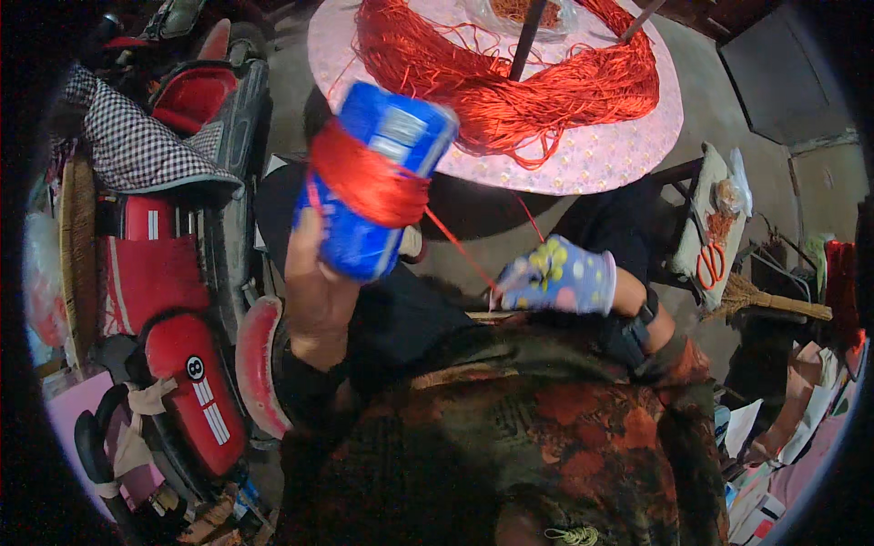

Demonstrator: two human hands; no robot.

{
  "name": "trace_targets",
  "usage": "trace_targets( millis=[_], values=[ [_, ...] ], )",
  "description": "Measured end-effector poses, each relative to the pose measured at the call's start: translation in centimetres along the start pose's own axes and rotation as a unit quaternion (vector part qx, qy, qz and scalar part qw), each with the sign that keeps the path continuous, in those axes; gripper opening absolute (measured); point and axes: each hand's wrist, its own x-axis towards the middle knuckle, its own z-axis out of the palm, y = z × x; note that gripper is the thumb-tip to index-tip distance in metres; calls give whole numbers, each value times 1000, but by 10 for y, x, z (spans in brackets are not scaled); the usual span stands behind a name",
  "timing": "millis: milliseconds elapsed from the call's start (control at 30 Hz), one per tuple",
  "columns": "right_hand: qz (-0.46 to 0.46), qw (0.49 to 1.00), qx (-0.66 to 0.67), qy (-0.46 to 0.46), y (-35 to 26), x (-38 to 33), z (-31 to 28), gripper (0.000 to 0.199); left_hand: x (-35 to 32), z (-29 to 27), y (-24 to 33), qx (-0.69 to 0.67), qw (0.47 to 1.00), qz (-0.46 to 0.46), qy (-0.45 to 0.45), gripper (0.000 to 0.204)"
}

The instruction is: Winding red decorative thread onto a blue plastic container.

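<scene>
My left hand (pixel 319 282) is bare and grips a blue rectangular pack (pixel 401 136), held tilted in front of me and slightly blurred. Many turns of shiny red cord (pixel 369 177) are wound around the pack's middle. From there a taut strand slants down to my right hand (pixel 555 278), which wears a patterned glove with polka dots. Its fingers are closed on the red cord near my lap. Another strand rises from that hand towards the round pink-covered table (pixel 601 164). On the table lies a large loose hank of red cord (pixel 583 86), spread around upright rods.
A clear plastic bag (pixel 537 16) sits on the table. To the right, orange-handled scissors (pixel 710 259) rest on a cloth-covered seat (pixel 692 209), with a straw broom (pixel 774 302) below. A red and black motorcycle (pixel 191 382) and a checked cloth (pixel 146 136) are at the left.
</scene>
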Motion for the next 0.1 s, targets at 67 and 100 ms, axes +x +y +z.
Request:
trace_targets(
  millis=[67,100],
  values=[
    [89,982,-146,-85,-25,8,-7,47,8,-12,0,208,978,-24,7,77],
    [144,958,-217,-123,-54,13,-17,55,8,-11,-6,205,978,-34,-2,77]
  ],
)
